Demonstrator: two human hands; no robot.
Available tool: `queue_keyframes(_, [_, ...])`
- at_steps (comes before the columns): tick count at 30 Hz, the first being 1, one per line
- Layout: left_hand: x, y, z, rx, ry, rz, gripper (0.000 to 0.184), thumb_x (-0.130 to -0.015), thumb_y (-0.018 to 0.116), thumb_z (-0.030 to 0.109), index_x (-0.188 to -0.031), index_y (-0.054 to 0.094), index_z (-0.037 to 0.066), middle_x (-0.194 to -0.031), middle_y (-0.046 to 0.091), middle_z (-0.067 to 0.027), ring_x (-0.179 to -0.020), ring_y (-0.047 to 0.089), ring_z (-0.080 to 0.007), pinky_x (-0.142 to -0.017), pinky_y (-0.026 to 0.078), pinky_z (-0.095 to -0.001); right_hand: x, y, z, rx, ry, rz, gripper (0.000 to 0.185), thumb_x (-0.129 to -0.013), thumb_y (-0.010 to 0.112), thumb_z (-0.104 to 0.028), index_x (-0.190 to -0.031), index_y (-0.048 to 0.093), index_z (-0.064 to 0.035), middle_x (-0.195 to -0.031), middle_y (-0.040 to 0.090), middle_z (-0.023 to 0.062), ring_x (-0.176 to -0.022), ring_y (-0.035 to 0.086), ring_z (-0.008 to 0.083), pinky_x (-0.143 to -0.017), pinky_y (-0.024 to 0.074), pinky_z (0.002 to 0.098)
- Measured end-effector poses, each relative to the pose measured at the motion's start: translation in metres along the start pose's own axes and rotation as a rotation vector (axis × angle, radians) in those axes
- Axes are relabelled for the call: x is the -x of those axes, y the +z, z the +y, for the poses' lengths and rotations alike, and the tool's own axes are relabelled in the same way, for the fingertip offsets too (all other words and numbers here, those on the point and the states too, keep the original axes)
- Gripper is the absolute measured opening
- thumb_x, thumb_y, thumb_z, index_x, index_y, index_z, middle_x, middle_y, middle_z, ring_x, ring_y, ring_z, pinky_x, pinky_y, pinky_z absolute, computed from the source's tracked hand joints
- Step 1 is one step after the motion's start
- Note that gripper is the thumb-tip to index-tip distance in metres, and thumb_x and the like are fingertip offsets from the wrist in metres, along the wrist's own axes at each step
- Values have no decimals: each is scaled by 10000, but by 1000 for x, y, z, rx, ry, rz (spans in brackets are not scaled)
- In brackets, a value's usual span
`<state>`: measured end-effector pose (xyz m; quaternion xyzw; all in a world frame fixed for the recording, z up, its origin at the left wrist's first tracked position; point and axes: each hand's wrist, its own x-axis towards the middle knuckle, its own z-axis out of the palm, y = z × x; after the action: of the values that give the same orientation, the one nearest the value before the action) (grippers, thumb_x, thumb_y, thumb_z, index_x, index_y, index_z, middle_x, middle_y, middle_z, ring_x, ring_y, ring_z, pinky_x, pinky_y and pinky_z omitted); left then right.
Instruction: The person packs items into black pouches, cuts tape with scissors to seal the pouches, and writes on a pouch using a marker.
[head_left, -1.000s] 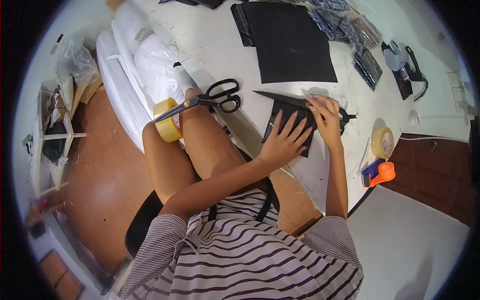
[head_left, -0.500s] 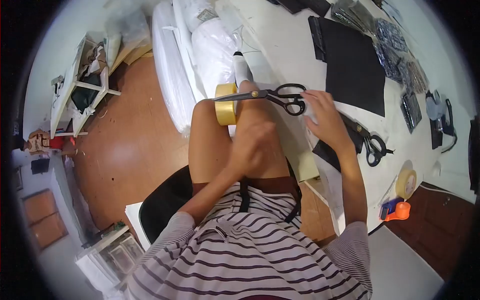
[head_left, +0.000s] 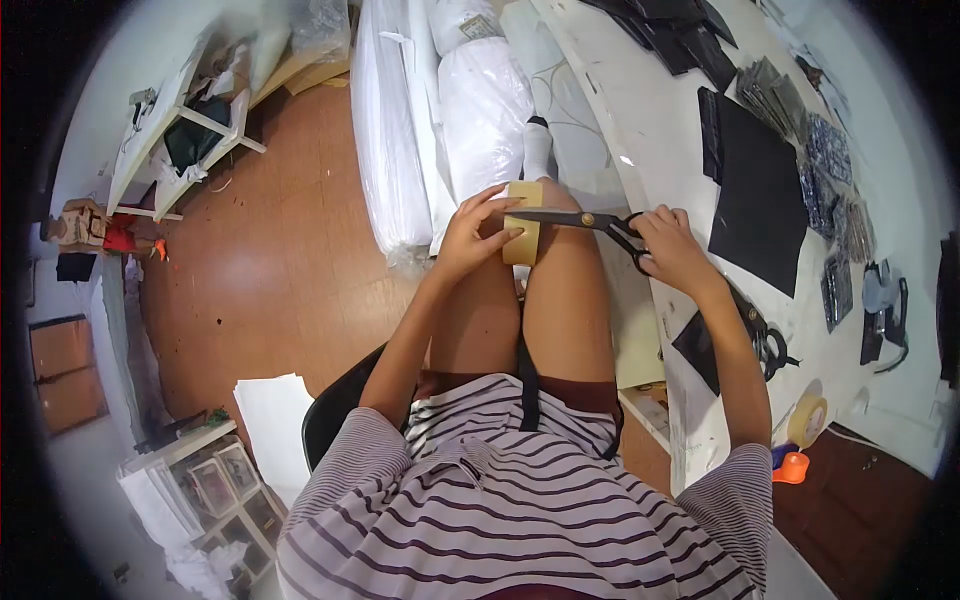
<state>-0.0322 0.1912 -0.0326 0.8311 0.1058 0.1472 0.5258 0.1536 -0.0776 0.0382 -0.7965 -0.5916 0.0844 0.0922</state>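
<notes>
A roll of yellowish packing tape (head_left: 522,250) sits at my knees, between my thighs. My left hand (head_left: 470,238) is closed on its left side, thumb and fingers against the tape. In my right hand (head_left: 676,250) are the black handles of a large pair of scissors (head_left: 560,217), fingers wrapped round the loops. The scissors' dark blades lie together and point left, crossing the upper part of the tape roll close to my left fingertips.
The white table (head_left: 640,180) on the right bears black sheet material (head_left: 755,190), packed bundles (head_left: 828,145), second scissors (head_left: 752,312), another tape roll (head_left: 808,420) and an orange tape dispenser (head_left: 790,468). White plastic-wrapped rolls (head_left: 390,130) lie ahead; a shelf (head_left: 210,130) stands left.
My left hand has moved forward from over my thighs onto the tape roll. My right hand still holds the scissors across it. The whole view has shifted.
</notes>
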Motion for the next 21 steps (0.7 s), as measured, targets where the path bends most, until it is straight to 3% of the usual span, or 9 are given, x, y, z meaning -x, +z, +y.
queue_keyframes(2, [-3,0,-1,25,-14,-6,425,-726,727,245,-1128,639,142,-1356,458,-119,-1238,417,-300,-1042,313,-388,-2,1,-3,-63,24,10,551,-597,792,-300,-990,520,-26,-952,526,78,-932,441,278,-856,312,387])
queue_keyframes(3, [-4,-1,-2,44,-30,-13,423,-721,731,249,-1122,645,149,-1361,455,-114,-1236,420,-297,-1035,321,-386,-2,2,-4,-62,22,5,551,-597,792,-300,-990,520,-26,-952,526,78,-932,441,278,-856,312,387])
queue_keyframes(5, [-8,-4,-3,82,-5,-37,428,-706,743,249,-1113,651,152,-1365,454,-105,-1233,423,-293,-1027,331,-386,1,2,-5,6,-51,65,665,-537,791,-440,-966,511,-16,-940,516,88,-906,428,287,-852,310,393])
queue_keyframes(7, [-8,-7,-2,118,22,-63,434,-692,755,249,-1105,657,154,-1369,453,-96,-1231,426,-289,-1019,341,-386,4,-2,-10,21,-56,69,623,-568,780,-427,-962,522,-19,-929,521,87,-912,435,285,-868,307,394])
queue_keyframes(9, [-8,-10,-1,154,-7,-167,432,-673,759,116,-1091,654,120,-1405,402,-100,-1286,364,-274,-1068,277,-385,9,-7,-14,39,-56,80,581,-598,768,-413,-958,533,-21,-919,525,87,-917,443,282,-885,305,395])
queue_keyframes(10, [-8,-10,1,154,-7,-166,432,-673,759,116,-1091,654,120,-1405,402,-100,-1286,364,-274,-1068,277,-385,11,-9,-15,43,-52,59,582,-604,763,-414,-956,530,-13,-913,521,91,-912,441,287,-880,305,398])
queue_keyframes(12, [-7,-10,2,-9,113,-131,408,-627,796,243,-1017,696,177,-1365,461,-82,-1218,443,-284,-999,366,-386,17,-10,-17,45,-46,40,583,-610,758,-414,-955,528,-5,-908,517,95,-908,439,291,-874,306,402])
queue_keyframes(19, [-10,-6,2,-118,278,-127,397,-629,794,264,-1005,700,182,-1334,493,-92,-1208,464,-296,-969,393,-382,33,-5,-20,93,-63,145,587,-604,760,-436,-922,521,-3,-871,501,105,-852,442,297,-838,317,416])
queue_keyframes(21, [-9,-6,5,-58,207,-158,364,-664,781,236,-1006,696,145,-1314,509,-116,-1227,457,-303,-982,390,-377,42,-7,-24,114,-34,142,571,-612,754,-429,-918,531,-1,-878,511,108,-861,453,299,-850,320,423])
